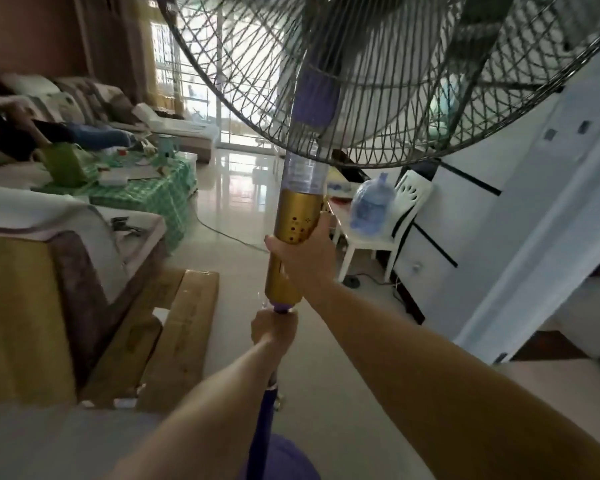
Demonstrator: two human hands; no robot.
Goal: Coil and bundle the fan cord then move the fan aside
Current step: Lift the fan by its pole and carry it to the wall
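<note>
Over at nine o'clock sits the sofa (32, 109), with the green-checked table (146, 188) just beside it and a wooden bench (174, 337) nearer. In the middle stands the pedestal fan (378, 81), its wire cage filling twelve o'clock. The left hand (273, 329) is wrapped tight round the pole under the purple collar; the right hand (303, 252) is clasped round the gold control column above. At three o'clock, a water jug (373, 204) rests on a white plastic chair (395, 223).

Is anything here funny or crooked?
Yes. The fan leans over, tipped while both hands grip its pole: right hand on the gold part, left hand below. A cord lies loose on the floor.
</note>
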